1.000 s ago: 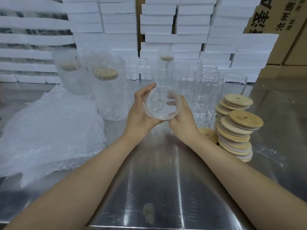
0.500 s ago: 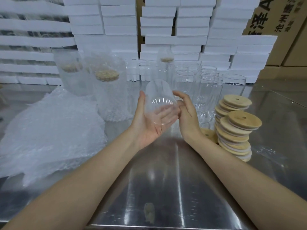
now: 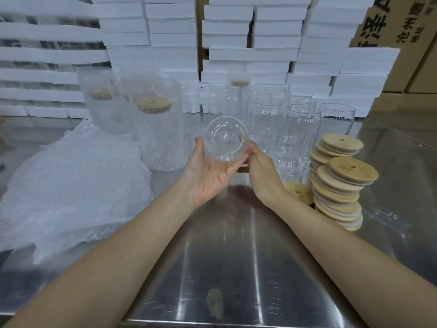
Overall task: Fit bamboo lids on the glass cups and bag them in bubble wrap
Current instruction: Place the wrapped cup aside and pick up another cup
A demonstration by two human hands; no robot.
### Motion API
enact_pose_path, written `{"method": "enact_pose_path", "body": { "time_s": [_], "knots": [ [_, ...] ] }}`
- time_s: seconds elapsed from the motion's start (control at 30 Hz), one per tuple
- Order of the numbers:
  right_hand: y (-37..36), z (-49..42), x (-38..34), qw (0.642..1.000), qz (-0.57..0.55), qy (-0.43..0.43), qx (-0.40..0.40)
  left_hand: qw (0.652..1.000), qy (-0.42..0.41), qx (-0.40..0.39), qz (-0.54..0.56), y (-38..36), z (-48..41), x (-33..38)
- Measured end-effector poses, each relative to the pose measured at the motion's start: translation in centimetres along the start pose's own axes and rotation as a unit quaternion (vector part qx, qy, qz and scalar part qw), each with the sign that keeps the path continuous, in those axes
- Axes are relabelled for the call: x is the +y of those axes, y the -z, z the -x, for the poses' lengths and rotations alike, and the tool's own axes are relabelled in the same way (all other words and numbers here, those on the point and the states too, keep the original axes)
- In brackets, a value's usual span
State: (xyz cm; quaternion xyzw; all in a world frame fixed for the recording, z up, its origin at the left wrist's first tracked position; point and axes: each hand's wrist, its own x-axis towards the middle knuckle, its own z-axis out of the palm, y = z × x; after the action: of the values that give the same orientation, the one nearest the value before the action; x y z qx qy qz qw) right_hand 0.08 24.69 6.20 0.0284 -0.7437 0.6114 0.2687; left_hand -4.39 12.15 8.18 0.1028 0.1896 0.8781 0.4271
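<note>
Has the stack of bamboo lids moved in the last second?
No. The stack of bamboo lids sits in the same spot right of the standing glasses.

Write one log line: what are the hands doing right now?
left hand holds glass cup | right hand grips its side | bamboo lids stacked, untouched
</note>
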Motion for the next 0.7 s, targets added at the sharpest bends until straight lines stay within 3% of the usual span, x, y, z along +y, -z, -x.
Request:
{"method": "enact_pose_path", "body": {
  "time_s": [0.07, 0.2, 0.27, 0.33, 0.7],
  "knots": [
    [0.1, -0.4, 0.0, 0.999, -0.042, -0.013, 0.032, 0.991, -0.048, 0.037, -0.117, 0.2, -0.3, -0.3],
    [0.1, -1.0, -0.1, 0.986, -0.14, -0.085, 0.043, 0.891, -0.181, 0.128, -0.397, 0.4, -0.4, -0.7],
    [0.1, -0.9, 0.2, 0.983, -0.151, -0.107, 0.017, 0.841, -0.246, 0.125, -0.466, 0.9, -0.5, -0.7],
    [0.0, -0.8, 0.7, 0.981, -0.143, -0.129, -0.008, 0.814, -0.282, 0.116, -0.494, 1.3, -0.6, -0.8],
    [-0.2, -0.9, 0.8, 0.974, -0.169, -0.147, -0.025, 0.807, -0.313, 0.154, -0.477, 1.7, -0.8, -0.7]
  ]
}}
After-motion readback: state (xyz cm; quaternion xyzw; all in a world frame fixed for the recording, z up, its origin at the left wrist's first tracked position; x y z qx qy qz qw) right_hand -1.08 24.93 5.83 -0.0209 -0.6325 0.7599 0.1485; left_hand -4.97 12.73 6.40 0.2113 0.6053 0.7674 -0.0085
